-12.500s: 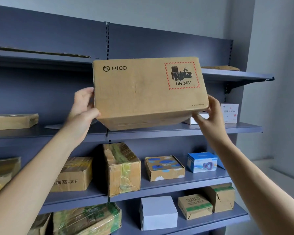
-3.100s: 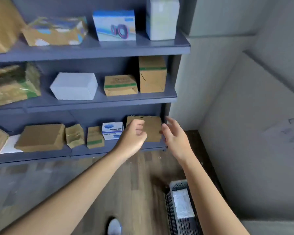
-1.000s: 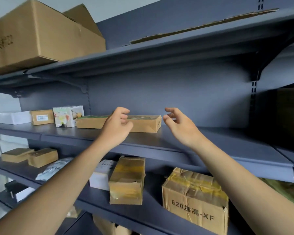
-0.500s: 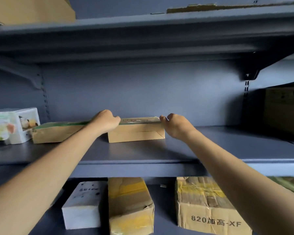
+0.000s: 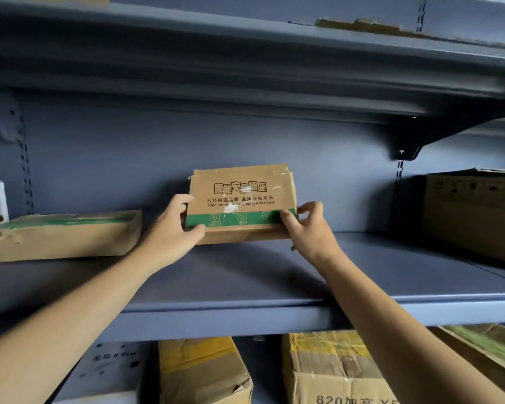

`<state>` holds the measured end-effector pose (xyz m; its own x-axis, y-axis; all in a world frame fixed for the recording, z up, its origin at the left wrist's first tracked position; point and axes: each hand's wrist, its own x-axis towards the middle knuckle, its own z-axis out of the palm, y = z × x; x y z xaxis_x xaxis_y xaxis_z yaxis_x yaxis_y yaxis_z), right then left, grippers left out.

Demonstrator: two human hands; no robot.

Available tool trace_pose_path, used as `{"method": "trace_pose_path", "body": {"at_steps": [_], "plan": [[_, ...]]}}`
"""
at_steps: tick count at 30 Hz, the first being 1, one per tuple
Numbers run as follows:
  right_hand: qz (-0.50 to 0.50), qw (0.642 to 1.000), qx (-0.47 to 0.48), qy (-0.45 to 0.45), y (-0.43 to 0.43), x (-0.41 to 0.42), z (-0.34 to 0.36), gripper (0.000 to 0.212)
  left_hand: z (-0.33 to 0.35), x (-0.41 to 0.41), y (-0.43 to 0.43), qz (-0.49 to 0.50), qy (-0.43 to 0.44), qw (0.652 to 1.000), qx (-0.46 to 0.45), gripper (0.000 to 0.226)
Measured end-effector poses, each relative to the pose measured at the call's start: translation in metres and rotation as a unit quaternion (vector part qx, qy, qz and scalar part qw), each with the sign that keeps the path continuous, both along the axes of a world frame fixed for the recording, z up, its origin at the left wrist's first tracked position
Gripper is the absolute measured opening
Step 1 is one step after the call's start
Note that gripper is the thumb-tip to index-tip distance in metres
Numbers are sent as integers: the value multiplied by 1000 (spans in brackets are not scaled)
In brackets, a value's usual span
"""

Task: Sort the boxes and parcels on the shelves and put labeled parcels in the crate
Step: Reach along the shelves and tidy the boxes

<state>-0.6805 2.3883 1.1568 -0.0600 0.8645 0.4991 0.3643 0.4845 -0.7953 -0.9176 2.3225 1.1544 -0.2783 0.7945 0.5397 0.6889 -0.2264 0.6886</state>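
While both hands grip it, the cardboard box [image 5: 242, 196] stands tilted up at the back of the middle shelf [image 5: 245, 281], its printed face turned to the camera. Bold outlined Chinese characters run across the top. Below them come a line reading 科技创造品质 品质成就未来 and a smaller English line, partly scuffed, ending "quality makes future". A green band with small white icons crosses the lower part of the face, and a white torn patch sits at the band's upper edge. The top flap edge is ragged (whether the bottom edge rests on the shelf or hangs just above it cannot be told).

The left hand [image 5: 169, 231] holds the left side, thumb on the green band and fingers behind. The right hand [image 5: 309, 231] pinches the lower right corner, thumb on the band and fingers curled round the edge.

A flat green-striped box [image 5: 62, 236] lies to the left on the same shelf. On the shelf below, a taped carton [image 5: 333, 371] shows "820" followed by Chinese characters.
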Motion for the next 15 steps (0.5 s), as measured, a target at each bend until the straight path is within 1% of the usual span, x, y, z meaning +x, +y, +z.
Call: {"method": "trace_pose_path", "body": {"at_steps": [2, 5, 6, 8, 9, 12, 13, 15], "plan": [[15, 999, 27, 30, -2, 1, 0, 36, -3, -2, 1, -3, 25, 999, 19, 52], [55, 996, 51, 43, -5, 1, 0, 58, -3, 0, 1, 5, 68, 997, 31, 53], [67, 995, 61, 42, -6, 1, 1, 58, -3, 0, 1, 11, 76, 997, 31, 53], [79, 991, 105, 18, -9, 0, 0, 43, -4, 0, 1, 16, 91, 995, 27, 53], [78, 989, 129, 2, -11, 0, -1, 42, -4, 1, 1, 13, 99, 995, 22, 55], [90, 979, 183, -14, -12, -2, -4, 69, 2, 4, 1, -12, 91, 996, -4, 69], [93, 977, 193, -9, -11, -1, -4, 72, 5, 8, 1, -25, 81, 996, -6, 71], [103, 974, 202, 3, -12, -1, -4, 73, 13, 18, 0, -49, 61, 997, -1, 71]]}}
